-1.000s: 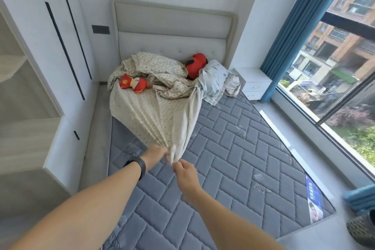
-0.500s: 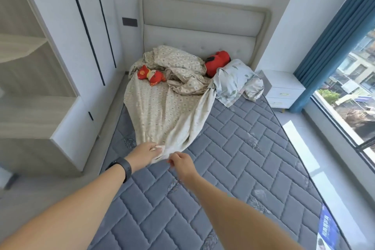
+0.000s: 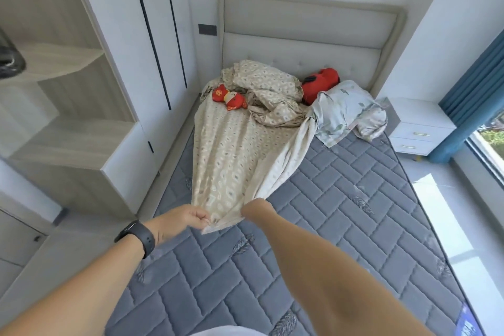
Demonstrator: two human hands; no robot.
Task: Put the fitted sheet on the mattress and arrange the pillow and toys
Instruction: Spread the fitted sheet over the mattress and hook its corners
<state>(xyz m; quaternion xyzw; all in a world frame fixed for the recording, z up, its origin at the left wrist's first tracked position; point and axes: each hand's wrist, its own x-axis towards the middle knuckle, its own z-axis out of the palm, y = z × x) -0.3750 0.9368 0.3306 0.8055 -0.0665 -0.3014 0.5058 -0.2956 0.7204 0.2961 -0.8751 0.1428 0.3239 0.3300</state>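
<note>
Fitted sheet (image 3: 234,161) lies as a long strip on the left half of the mattress (image 3: 341,199), long axis from the bunched heap at the headboard (image 3: 300,35) down to its near corner at the hands. Left hand (image 3: 185,219) pinches that corner. Right hand (image 3: 252,206) is tucked under the fabric edge, grip hidden, cannot tell. Bare mattress lies right and nearer; left foot corner looks closest. Pillow (image 3: 346,112) and toys (image 3: 230,97) sit at the head end.
</note>
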